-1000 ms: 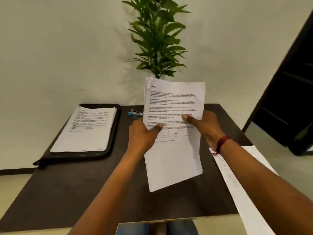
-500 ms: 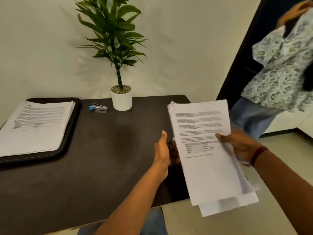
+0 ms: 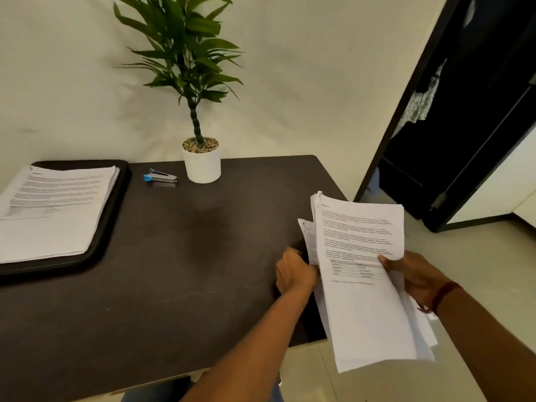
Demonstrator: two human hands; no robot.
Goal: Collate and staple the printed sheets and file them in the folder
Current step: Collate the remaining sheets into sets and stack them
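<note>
A thick bundle of printed sheets [image 3: 365, 285] hangs over the table's right edge. My right hand [image 3: 412, 274] grips its right side, thumb on the top page. My left hand [image 3: 294, 271] holds the left edge, where one sheet [image 3: 308, 242] sticks out from behind the rest. An open black folder [image 3: 116, 204] lies at the far left of the table with a stack of printed pages [image 3: 55, 210] on it. A blue and silver stapler [image 3: 160, 177] lies near the back edge, apart from both hands.
A potted plant in a white pot [image 3: 202, 163] stands at the back of the dark table [image 3: 174, 271], right of the stapler. A dark doorway [image 3: 464, 126] opens at the right, with patterned cloth partly visible inside. Pale floor lies beyond the table's right edge.
The bundle went from upright over the table's middle to its right edge. My left hand came off it, then took its left edge again. The person at the doorway has gone.
</note>
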